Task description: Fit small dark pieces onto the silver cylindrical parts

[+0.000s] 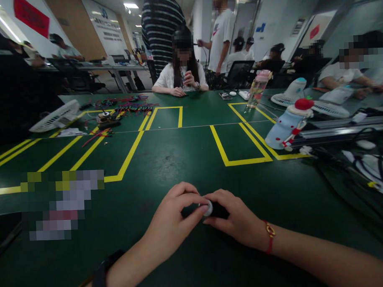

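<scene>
Above the near middle of the green table, both hands meet at a small round silver-grey piece [208, 208]. My left hand [175, 215] is closed, with its thumb and index fingertip pinching the piece from the left. My right hand [236, 215] curls in from the other side, thumb and index finger reaching the piece's right edge. A black area shows between the right thumb and index finger; I cannot tell whether it is part of the held piece or shadow. A dark band circles my left wrist, and a red cord bracelet [270, 237] my right.
Yellow tape lines [224, 148] mark the green table [176, 154]. Coloured wires [130, 104] and a white fan [57, 117] lie at the far left. On the right stand a blue bottle [280, 130], a clear bottle [258, 91] and black cables [338, 197]. A person [179, 79] sits opposite.
</scene>
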The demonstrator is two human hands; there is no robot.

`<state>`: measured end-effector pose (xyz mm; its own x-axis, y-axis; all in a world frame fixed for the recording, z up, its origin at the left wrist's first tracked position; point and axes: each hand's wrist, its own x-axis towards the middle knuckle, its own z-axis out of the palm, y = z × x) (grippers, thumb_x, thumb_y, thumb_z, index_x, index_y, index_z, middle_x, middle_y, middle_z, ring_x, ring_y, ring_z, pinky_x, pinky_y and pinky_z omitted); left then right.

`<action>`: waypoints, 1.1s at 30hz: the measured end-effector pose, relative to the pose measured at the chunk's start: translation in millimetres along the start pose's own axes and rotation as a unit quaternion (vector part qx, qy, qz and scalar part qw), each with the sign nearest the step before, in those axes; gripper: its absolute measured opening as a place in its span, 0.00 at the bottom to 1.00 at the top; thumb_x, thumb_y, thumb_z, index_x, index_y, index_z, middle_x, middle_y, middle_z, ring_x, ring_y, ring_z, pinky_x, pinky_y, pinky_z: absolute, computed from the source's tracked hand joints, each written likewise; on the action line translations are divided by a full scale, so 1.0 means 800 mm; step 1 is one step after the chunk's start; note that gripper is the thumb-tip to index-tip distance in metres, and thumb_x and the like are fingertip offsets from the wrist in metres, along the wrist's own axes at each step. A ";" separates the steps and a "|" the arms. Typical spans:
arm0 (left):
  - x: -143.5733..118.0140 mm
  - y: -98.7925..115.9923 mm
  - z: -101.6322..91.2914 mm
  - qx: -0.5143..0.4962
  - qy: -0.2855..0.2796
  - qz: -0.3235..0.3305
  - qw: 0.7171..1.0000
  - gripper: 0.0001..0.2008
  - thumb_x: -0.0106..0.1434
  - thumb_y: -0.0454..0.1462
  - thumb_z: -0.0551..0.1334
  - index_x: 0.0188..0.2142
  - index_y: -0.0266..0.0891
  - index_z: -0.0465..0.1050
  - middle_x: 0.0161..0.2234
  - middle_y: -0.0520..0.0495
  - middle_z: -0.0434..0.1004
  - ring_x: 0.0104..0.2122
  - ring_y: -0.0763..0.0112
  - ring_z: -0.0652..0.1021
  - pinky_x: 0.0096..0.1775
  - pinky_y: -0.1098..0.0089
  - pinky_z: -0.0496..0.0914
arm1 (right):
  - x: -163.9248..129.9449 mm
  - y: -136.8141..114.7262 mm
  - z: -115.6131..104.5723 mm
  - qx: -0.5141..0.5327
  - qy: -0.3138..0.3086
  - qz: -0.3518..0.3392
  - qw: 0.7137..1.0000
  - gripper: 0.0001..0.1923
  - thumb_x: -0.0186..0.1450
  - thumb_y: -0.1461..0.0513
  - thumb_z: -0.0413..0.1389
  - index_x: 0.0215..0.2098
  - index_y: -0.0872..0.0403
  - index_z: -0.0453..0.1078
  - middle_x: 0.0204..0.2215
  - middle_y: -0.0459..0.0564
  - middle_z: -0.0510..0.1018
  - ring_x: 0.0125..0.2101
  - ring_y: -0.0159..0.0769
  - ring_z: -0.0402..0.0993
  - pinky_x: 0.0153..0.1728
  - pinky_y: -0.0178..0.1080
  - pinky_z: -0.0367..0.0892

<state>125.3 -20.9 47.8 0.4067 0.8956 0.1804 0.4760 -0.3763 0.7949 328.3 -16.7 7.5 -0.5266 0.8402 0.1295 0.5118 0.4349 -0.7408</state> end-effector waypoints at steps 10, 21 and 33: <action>0.000 -0.045 0.008 0.085 -0.018 -0.054 0.995 0.03 0.58 0.39 0.69 0.34 0.51 0.82 0.35 0.51 0.72 0.39 0.64 0.72 0.41 0.64 0.65 | -0.002 0.010 -0.011 -0.030 0.041 0.027 0.998 0.23 0.56 0.61 0.60 0.49 0.51 0.65 0.44 0.47 0.73 0.42 0.32 0.70 0.44 0.38 0.66; -0.012 -0.065 -0.037 0.069 0.002 -0.113 0.991 0.15 0.64 0.48 0.61 0.46 0.48 0.76 0.40 0.49 0.72 0.37 0.65 0.74 0.36 0.66 0.68 | 0.010 0.072 -0.152 -0.289 0.159 0.262 0.907 0.20 0.55 0.53 0.59 0.42 0.55 0.66 0.36 0.51 0.75 0.34 0.35 0.71 0.35 0.37 0.64; -0.036 -0.103 -0.066 0.066 0.046 -0.168 0.983 0.15 0.65 0.50 0.59 0.43 0.47 0.75 0.40 0.50 0.73 0.34 0.66 0.74 0.34 0.67 0.66 | -0.027 0.149 -0.256 -0.380 0.220 0.420 0.795 0.31 0.52 0.49 0.62 0.45 0.63 0.68 0.41 0.70 0.72 0.43 0.53 0.69 0.39 0.48 0.62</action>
<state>33.3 -3.2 7.9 0.1406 0.9898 -0.0225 0.6708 -0.0785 0.7375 539.6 83.4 51.9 0.4195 0.8965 0.1422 0.9072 -0.4089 -0.0988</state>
